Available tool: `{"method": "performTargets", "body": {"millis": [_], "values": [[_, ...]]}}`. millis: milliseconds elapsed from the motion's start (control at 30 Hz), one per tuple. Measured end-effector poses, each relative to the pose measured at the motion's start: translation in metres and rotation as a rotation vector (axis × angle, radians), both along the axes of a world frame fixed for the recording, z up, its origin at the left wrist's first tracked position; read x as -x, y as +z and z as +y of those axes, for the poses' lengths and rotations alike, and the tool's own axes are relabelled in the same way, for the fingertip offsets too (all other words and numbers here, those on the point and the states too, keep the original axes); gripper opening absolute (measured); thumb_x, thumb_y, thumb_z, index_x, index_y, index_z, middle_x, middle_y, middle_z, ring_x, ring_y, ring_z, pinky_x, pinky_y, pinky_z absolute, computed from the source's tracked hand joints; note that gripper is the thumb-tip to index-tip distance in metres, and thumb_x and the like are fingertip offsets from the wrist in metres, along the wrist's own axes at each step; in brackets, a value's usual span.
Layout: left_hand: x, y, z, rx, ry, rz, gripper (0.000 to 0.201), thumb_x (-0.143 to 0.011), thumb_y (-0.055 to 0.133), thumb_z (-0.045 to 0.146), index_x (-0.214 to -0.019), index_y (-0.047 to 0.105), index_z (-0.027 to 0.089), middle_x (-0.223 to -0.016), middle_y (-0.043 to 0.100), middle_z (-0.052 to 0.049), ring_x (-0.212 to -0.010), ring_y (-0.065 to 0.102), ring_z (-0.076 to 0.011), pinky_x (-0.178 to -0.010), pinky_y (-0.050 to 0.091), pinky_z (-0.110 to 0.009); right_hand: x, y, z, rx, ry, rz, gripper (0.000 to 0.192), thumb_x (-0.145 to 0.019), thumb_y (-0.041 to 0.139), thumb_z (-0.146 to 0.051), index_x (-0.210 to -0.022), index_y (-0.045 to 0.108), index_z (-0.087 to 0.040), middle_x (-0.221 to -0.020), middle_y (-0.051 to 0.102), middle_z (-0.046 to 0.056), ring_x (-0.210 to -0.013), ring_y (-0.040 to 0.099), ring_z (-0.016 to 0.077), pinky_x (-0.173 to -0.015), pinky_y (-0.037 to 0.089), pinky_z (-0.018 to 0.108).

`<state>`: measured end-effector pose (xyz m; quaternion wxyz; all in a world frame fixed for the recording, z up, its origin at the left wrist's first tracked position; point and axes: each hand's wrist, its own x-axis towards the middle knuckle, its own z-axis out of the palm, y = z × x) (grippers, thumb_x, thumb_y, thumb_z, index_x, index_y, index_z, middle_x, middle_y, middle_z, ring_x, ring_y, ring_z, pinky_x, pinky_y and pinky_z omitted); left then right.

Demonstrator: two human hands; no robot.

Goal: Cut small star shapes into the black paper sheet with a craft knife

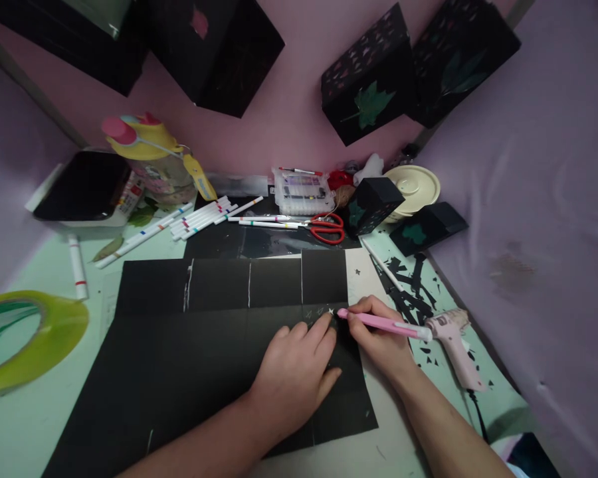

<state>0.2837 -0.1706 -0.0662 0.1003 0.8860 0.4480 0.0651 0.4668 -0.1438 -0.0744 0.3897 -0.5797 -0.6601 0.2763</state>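
Observation:
A large sheet of black card (pixel 194 358) lies on the table with white lines ruled across its upper strip. My left hand (pixel 296 362) rests flat on its right part, fingers stretched toward the upper right and thumb apart. In my right hand (pixel 383 335) is a slim pink craft knife (pixel 383 323), pinched near its front end. Its tip meets the card just beyond my left fingertips; the blade itself is too small to make out. Beside the tip sit a small white star shape (pixel 331 311) and faint star outlines. Pale board (pixel 361 275) shows under the card's right edge.
Right of my hand are black paper scraps (pixel 413 299) and a pink glue gun (pixel 456 348) with its cord. Red-handled scissors (pixel 327 228), white markers (pixel 204 218) and a yellow bottle (pixel 154 159) stand or lie behind. A tape roll (pixel 64 345) is at left. Black boxes (pixel 369 79) hang above.

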Motion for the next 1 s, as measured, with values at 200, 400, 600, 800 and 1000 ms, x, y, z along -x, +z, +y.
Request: {"method": "performTargets", "body": {"millis": [200,400,600,800,1000], "values": [[0.0000,-0.0004,-0.0003,-0.005,0.007,-0.008,0.041,-0.089,0.053,0.043,-0.123,0.056,0.020,-0.140,0.052,-0.002,-0.092,0.056,-0.0222,-0.075,0.044,-0.040,-0.0004,-0.0043,-0.0010,0.004,0.077,0.053,0.010,-0.082,0.060,-0.021,-0.072,0.057,-0.021,-0.067,0.060,0.000,-0.060,0.056,0.0149,-0.057,0.044,0.027],[-0.0008,0.0001,-0.0004,-0.011,0.013,-0.016,0.041,-0.090,0.052,0.042,-0.124,0.056,0.020,-0.139,0.053,-0.002,-0.092,0.056,-0.0224,-0.076,0.044,-0.040,-0.0013,-0.0034,0.0000,-0.021,0.130,0.109,0.009,-0.080,0.056,-0.013,-0.075,0.057,-0.021,-0.068,0.056,-0.001,-0.061,0.054,0.0144,-0.058,0.043,0.027],[-0.0002,-0.0019,-0.0004,-0.008,0.007,-0.019,0.041,-0.089,0.053,0.043,-0.123,0.055,0.020,-0.139,0.052,-0.002,-0.092,0.056,-0.0225,-0.075,0.045,-0.041,-0.0056,-0.0039,0.0017,0.037,0.093,0.122,0.007,-0.081,0.057,-0.015,-0.076,0.058,-0.020,-0.067,0.057,-0.002,-0.059,0.052,0.0134,-0.054,0.040,0.025],[0.0004,-0.0034,-0.0003,0.001,0.004,-0.018,0.041,-0.089,0.053,0.044,-0.123,0.055,0.021,-0.140,0.052,-0.001,-0.093,0.057,-0.0227,-0.075,0.045,-0.041,-0.0070,-0.0058,0.0026,0.019,-0.067,0.100,0.014,-0.084,0.062,-0.024,-0.071,0.060,-0.020,-0.063,0.059,-0.003,-0.058,0.054,0.0123,-0.056,0.042,0.023],[0.0004,-0.0029,-0.0005,0.026,0.018,-0.035,0.039,-0.089,0.055,0.042,-0.122,0.055,0.021,-0.132,0.056,-0.005,-0.097,0.058,-0.0243,-0.077,0.046,-0.041,-0.0065,-0.0053,0.0048,-0.013,-0.112,0.176,0.014,-0.086,0.062,-0.027,-0.074,0.065,-0.020,-0.066,0.062,-0.002,-0.062,0.057,0.0128,-0.060,0.047,0.024]]}}
